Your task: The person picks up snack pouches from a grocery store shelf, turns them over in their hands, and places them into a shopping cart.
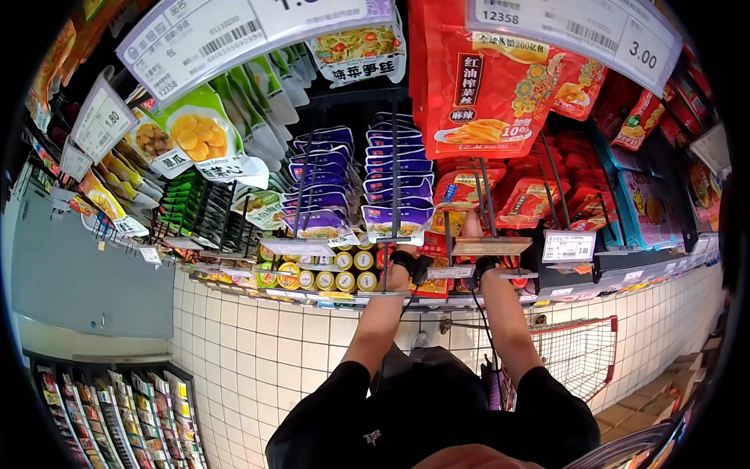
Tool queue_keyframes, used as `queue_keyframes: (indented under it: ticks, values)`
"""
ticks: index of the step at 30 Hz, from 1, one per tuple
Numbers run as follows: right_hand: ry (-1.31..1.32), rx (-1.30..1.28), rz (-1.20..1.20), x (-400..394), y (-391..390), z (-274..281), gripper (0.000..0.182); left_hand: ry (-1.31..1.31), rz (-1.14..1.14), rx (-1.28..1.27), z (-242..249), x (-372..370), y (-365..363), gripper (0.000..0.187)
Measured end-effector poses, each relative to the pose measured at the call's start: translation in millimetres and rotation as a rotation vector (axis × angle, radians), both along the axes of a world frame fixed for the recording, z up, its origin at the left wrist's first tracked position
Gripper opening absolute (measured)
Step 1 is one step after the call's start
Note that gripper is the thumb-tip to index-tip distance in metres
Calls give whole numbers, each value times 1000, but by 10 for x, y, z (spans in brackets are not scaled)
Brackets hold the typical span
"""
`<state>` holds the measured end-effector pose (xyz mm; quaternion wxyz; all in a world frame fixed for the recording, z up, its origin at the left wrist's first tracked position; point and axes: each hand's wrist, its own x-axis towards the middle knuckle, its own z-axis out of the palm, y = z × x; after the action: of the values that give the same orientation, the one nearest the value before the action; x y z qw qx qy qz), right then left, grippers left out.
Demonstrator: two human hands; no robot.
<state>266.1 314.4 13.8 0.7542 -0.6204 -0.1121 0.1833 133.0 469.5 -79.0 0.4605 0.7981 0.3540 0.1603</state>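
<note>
Both my arms reach into a store shelf of hanging snack packets, with black bands on the wrists. My left hand (405, 248) is low among the hooks, beside yellow-lidded jars (344, 281) and under a row of purple packets (397, 215); its fingers are hidden. My right hand (472, 226) reaches up behind a price strip (492, 246), close to the red packets (462, 188) and a yellow-red packet (445, 225) between my hands. Its fingers are mostly covered, and I cannot tell what it holds.
Large red pouches (492, 102) and price tags (569, 246) hang in front of me. Green pickle packets (187, 133) hang at the left. A shopping cart (578, 352) stands on the tiled floor (258, 336) at my right. A second rack (117, 414) is at lower left.
</note>
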Motion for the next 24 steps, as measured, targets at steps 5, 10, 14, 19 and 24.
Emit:
queue_keyframes:
  ticks: [5, 10, 14, 19, 24]
  values:
    - [0, 5, 5, 19, 47, 4, 59, -11, 9, -16, 3, -9, -3, 33]
    - [0, 5, 12, 16, 80, 19, 60, -23, 3, -24, -130, 3, 1, 33]
    - [-3, 1, 8, -11, 51, 10, 60, -27, -8, -30, -167, 9, -23, 33]
    - [-6, 1, 7, -41, 25, 16, 61, -20, -40, 12, -210, 23, -40, 33]
    - [-1, 3, 10, -95, -26, 41, 62, 644, -260, 1498, -455, 58, -72, 34]
